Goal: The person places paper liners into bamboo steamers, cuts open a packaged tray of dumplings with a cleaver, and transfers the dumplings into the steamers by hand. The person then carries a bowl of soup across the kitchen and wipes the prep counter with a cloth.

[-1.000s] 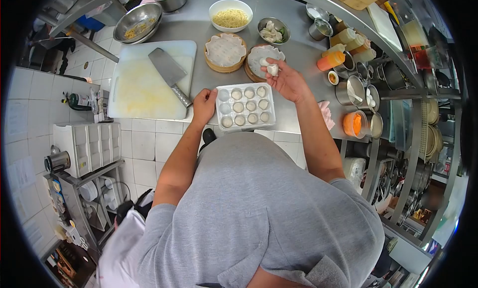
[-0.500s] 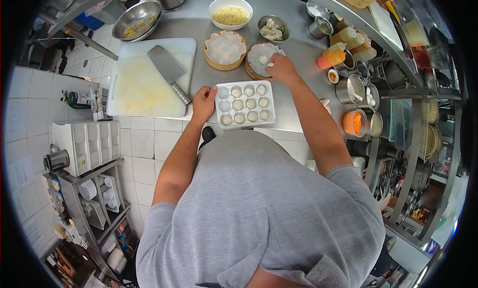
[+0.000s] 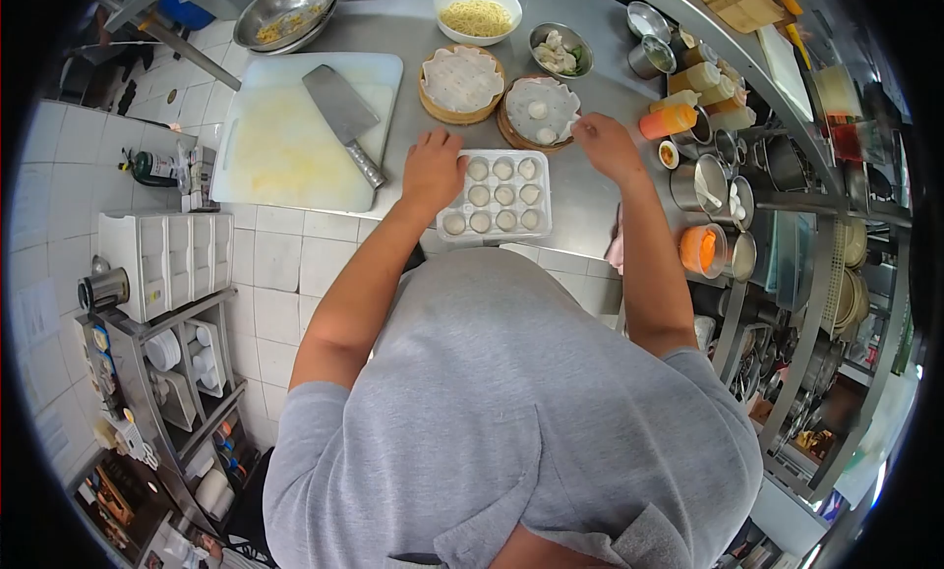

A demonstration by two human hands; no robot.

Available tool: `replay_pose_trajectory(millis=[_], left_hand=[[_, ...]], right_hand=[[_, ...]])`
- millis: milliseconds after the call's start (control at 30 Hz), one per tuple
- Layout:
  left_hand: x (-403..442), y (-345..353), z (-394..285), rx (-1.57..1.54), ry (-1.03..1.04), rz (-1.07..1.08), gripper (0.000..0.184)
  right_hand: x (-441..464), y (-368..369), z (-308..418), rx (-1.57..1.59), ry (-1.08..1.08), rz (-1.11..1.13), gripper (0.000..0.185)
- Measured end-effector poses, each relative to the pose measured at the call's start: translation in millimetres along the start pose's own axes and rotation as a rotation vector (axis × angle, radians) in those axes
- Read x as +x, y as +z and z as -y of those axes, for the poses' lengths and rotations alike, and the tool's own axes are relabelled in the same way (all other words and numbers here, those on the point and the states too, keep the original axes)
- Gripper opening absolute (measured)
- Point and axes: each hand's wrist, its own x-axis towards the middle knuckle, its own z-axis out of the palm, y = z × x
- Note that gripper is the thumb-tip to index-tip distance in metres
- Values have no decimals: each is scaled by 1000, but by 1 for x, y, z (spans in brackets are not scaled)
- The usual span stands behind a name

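My left hand [image 3: 436,171] lies over the upper left corner of a clear plastic tray [image 3: 500,239], fingers apart from the thumb, holding nothing I can see. Small round whitish dumplings sit in the tray's cups; the hand hides the corner cup. My right hand [image 3: 608,146] is at the right rim of a bamboo steamer [image 3: 511,133], fingertips pinched on the edge of its perforated paper liner [image 3: 559,99]. Two pale dumplings [image 3: 538,109] rest on that liner. Beside it stands a second bamboo steamer [image 3: 447,116] lined with similar paper.
A cleaver [image 3: 341,112] lies on a white cutting board [image 3: 295,166] to the left. Behind the steamers are a noodle bowl [image 3: 478,28] and a metal bowl [image 3: 561,52] of pale pieces and greens. Squeeze bottles [image 3: 669,119] and metal pots [image 3: 699,183] line the right side.
A second dumpling now rests on the right steamer's liner. My right hand has moved right to the liner's edge. My left hand has shifted from the tray's side onto its upper left corner.
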Motion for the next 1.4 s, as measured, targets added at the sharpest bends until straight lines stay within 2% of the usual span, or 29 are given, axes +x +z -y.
replay_pose_trajectory(millis=[67,100,133,167,200,233,267,300,333,367,400,433,467,533,567,667,733,933,1100,1267,1367,1400], left_hand=[[9,1,5,-82,28,60,35],[5,-1,5,-80,26,73,35],[2,-10,2,-56,-112,57,36],[-2,-17,0,-29,-249,39,37],[-9,-25,1,-22,-249,54,37],[-18,-35,6,-58,-358,341,39],[-29,-41,9,-91,-466,632,41],[-43,-40,8,-84,-469,648,41],[-58,-35,8,-355,-580,731,41],[-67,-34,7,-629,-687,797,40],[-73,-32,7,-654,-618,766,32],[-77,-26,10,-652,-620,768,32],[-79,-19,12,-745,-684,703,27],[-84,-16,8,-1027,-823,565,16],[-87,-16,9,-1034,-828,552,16],[-94,-13,18,-1164,-758,480,16],[-99,-7,24,-1215,-632,440,16],[-104,0,31,-1321,-558,284,14],[-104,3,32,-1341,-570,258,15],[-101,4,34,-1320,-547,276,15],[-94,-6,30,-1248,-515,340,16],[-92,-11,25,-1304,-586,374,16]], right_hand=[[-26,9,3,55,10,44,36],[-39,21,7,120,-80,65,33],[-52,33,13,187,-170,85,31],[-65,41,25,197,-161,90,31],[-76,50,39,277,-182,206,29],[-84,60,52,361,-202,318,28],[-90,74,59,335,-286,340,27],[-97,87,64,306,-372,364,27],[-99,103,66,303,-482,388,33],[-101,110,76,310,-483,391,33],[-104,117,85,291,-468,431,38],[-107,122,91,268,-451,472,42],[-107,129,92,224,-452,446,51],[-105,134,96,221,-421,433,53],[-104,134,99,220,-395,415,55],[-100,132,108,201,-387,409,60],[-96,131,111,187,-399,408,60],[-90,127,121,175,-384,432,61],[-87,134,117,190,-432,397,59],[-81,134,115,145,-416,454,57],[-78,131,116,93,-402,463,59],[-78,129,117,91,-407,465,59]])
